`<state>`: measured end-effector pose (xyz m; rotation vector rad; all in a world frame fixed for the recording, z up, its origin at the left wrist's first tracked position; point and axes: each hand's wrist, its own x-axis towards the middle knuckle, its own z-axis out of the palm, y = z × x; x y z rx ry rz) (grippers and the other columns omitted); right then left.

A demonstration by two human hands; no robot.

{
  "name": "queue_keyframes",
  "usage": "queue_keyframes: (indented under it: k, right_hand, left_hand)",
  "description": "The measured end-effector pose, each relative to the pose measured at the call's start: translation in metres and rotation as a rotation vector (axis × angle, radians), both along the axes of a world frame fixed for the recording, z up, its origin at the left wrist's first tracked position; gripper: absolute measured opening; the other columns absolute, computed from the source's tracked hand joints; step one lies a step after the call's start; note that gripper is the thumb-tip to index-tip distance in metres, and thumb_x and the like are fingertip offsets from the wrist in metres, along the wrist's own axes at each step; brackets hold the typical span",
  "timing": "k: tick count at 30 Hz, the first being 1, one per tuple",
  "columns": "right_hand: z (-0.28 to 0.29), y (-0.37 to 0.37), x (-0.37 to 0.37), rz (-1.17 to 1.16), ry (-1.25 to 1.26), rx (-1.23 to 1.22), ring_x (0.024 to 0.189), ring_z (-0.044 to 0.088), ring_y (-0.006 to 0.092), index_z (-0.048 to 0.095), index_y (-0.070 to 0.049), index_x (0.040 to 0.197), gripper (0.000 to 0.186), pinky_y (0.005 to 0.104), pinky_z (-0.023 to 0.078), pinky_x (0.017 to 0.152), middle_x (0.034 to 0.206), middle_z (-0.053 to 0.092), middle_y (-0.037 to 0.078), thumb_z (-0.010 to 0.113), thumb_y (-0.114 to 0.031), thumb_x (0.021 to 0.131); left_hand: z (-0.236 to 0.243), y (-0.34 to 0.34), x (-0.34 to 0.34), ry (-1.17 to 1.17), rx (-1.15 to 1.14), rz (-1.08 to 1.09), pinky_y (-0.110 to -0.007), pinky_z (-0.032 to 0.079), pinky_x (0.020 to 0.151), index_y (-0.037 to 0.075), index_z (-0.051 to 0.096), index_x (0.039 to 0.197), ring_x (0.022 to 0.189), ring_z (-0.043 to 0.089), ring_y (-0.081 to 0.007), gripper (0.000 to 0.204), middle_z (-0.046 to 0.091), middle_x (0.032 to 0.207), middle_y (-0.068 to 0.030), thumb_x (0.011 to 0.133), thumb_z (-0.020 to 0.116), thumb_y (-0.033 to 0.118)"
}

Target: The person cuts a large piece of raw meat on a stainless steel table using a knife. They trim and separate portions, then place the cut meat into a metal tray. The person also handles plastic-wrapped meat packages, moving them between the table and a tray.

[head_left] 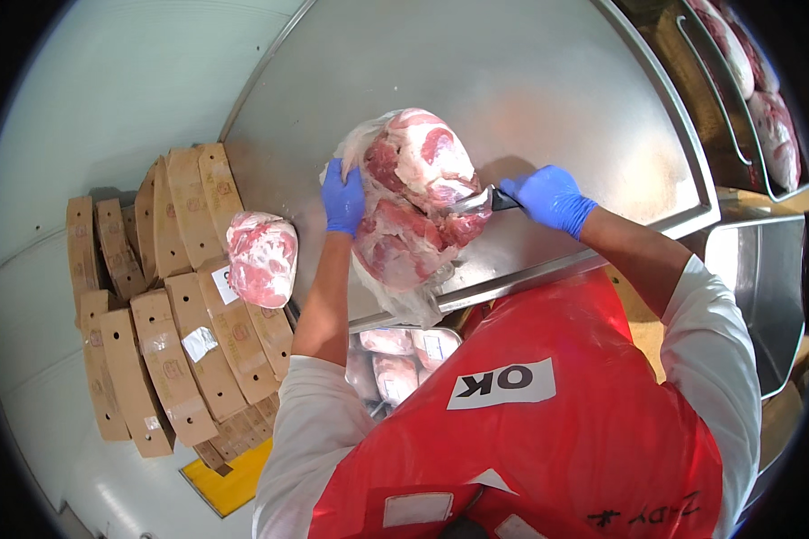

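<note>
A large piece of raw meat (411,238), pink and red with white fat, lies on the steel table (548,54). Clear plastic wrap (413,305) spreads beneath it and out past its near edge. My left hand (342,197), in a blue glove, grips the left edge of the meat and its wrap. In my blue-gloved right hand (551,197) is a knife (482,201), held by its black handle. Its blade points left and rests against the meat's right side, with the tip hidden there.
Cardboard boxes (173,355) are stacked at the left, with another wrapped piece of meat (262,259) beside the table. More packed meat (395,375) sits below the near edge. At the right are a steel bin (753,296) and a metal tub with meat (773,135).
</note>
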<state>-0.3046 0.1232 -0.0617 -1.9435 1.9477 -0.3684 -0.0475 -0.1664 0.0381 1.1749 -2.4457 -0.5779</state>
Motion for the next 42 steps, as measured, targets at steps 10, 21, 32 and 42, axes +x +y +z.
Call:
queue_keyframes:
  k: [10, 21, 32, 42]
  right_hand:
    - [0.029, -0.014, -0.014, 0.077, 0.045, 0.221, 0.089, 0.077, 0.0347, 0.066, -0.023, 0.131, 0.034, 0.0491, 0.061, 0.076, 0.100, 0.077, 0.012, 0.061, -0.019, 0.098]
    - [0.027, -0.017, -0.022, 0.119, 0.074, 0.150, 0.088, 0.077, 0.0356, 0.067, -0.022, 0.130, 0.032, 0.0493, 0.061, 0.077, 0.096, 0.077, 0.012, 0.063, -0.021, 0.098]
    - [0.018, -0.016, -0.024, 0.121, 0.070, 0.128, 0.085, 0.076, 0.0356, 0.068, -0.022, 0.127, 0.033, 0.0499, 0.060, 0.076, 0.094, 0.077, 0.012, 0.065, -0.021, 0.094]
    - [0.028, -0.044, -0.039, 0.176, 0.134, 0.077, 0.086, 0.075, 0.0382, 0.069, -0.023, 0.119, 0.026, 0.0515, 0.061, 0.075, 0.093, 0.075, 0.014, 0.065, -0.020, 0.093]
  left_hand:
    - [0.018, 0.016, 0.036, 0.045, 0.127, 0.079, -0.046, 0.051, 0.084, -0.004, 0.063, 0.114, 0.094, 0.064, -0.0305, 0.032, 0.065, 0.104, -0.0197, 0.101, 0.069, 0.024]
    - [0.039, -0.009, 0.067, -0.238, -0.238, -0.370, -0.051, 0.054, 0.089, 0.005, 0.069, 0.115, 0.104, 0.066, -0.0458, 0.021, 0.070, 0.113, -0.0240, 0.099, 0.065, 0.017]
    - [0.032, -0.072, 0.068, 0.035, 0.630, 0.048, -0.041, 0.055, 0.093, 0.002, 0.065, 0.129, 0.102, 0.069, -0.0287, 0.045, 0.074, 0.114, -0.0107, 0.100, 0.074, 0.035]
    - [0.026, -0.011, 0.065, -0.234, 0.299, -0.050, -0.038, 0.055, 0.090, 0.004, 0.073, 0.111, 0.097, 0.069, -0.0232, 0.031, 0.075, 0.103, -0.0099, 0.097, 0.074, 0.032]
